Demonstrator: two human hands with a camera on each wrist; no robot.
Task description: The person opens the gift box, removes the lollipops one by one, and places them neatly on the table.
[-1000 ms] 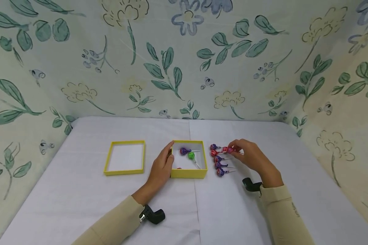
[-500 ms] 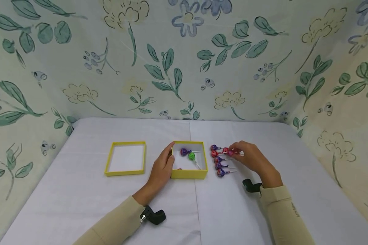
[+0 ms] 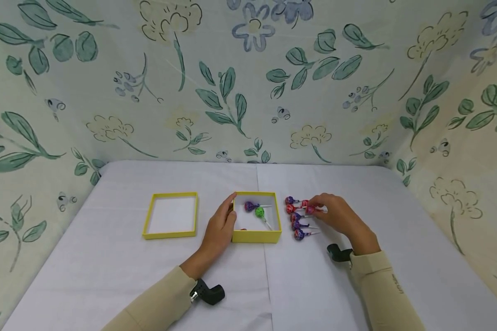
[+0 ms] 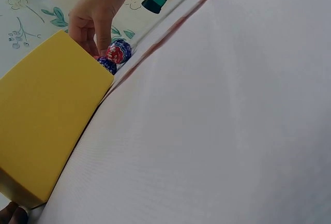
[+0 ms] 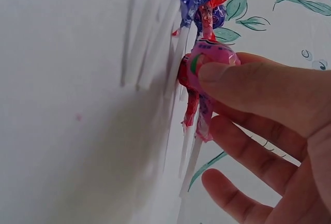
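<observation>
1. The person's right hand [image 3: 337,215] lies on the white cloth-covered table [image 3: 107,266], to the right of a column of wrapped lollipops [image 3: 297,218]
2. Its thumb and fingertips [image 5: 232,79] are clamped on a pink-wrapped round lollipop with a white stick [image 3: 309,209]; the right wrist view shows the thumb pressed over the pink head [image 5: 207,63], with the remaining fingers loosely curled below it
3. The pink lollipop sits at the right edge of the column, touching or just beside the sticks of the purple and red lollipops there; whether it is lifted off the table cannot be told
4. The person's left hand [image 3: 220,226] rests against the left wall of the open square yellow cardboard box [image 3: 254,235]; its fingers are straight and together along the wall, and the thumb lies at the near left corner
5. Inside this box lie a purple-wrapped lollipop [image 3: 250,206] and a green-wrapped lollipop [image 3: 259,212], touching each other
6. The left wrist view shows the box's yellow outer wall [image 4: 46,125] and, beyond it, the right hand [image 4: 98,9] over the lollipops
7. A shallow square yellow lid with a white inside [image 3: 170,235] lies to the left of the box, apart from it
8. Floral-printed fabric walls [image 3: 248,78] surround the table
</observation>
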